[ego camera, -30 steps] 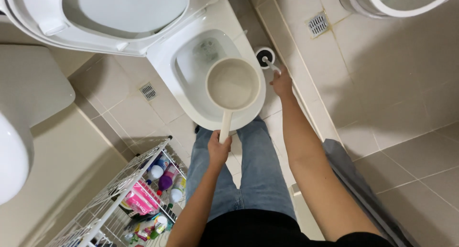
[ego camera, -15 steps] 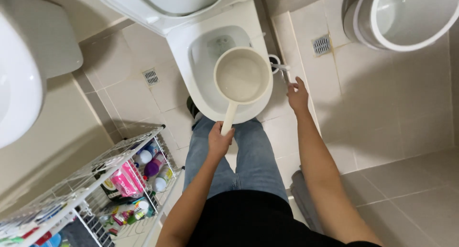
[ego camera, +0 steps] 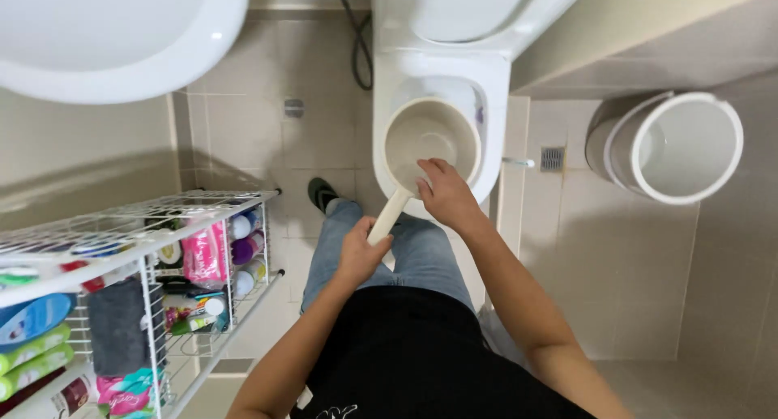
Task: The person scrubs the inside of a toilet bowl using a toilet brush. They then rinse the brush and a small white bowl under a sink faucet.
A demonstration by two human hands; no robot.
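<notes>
I stand in front of a white toilet (ego camera: 387,147) with its lid raised. A beige water dipper (ego camera: 423,134) with a long handle is held over the bowl. My left hand (ego camera: 358,251) grips the end of the handle. My right hand (ego camera: 444,194) rests on the near rim of the dipper's cup, fingers curled over the edge. The inside of the cup looks pale; I cannot tell whether it holds water.
A white wire rack (ego camera: 154,224) with bottles and packets stands at my left. A white sink (ego camera: 113,30) is at the upper left. A white bucket (ego camera: 677,147) stands on the tiled floor at right, beside a floor drain (ego camera: 552,158).
My right hand left the floor beside the toilet and came onto the dipper's rim. The view swung, so the bowl now sits at centre top and the bucket at right.
</notes>
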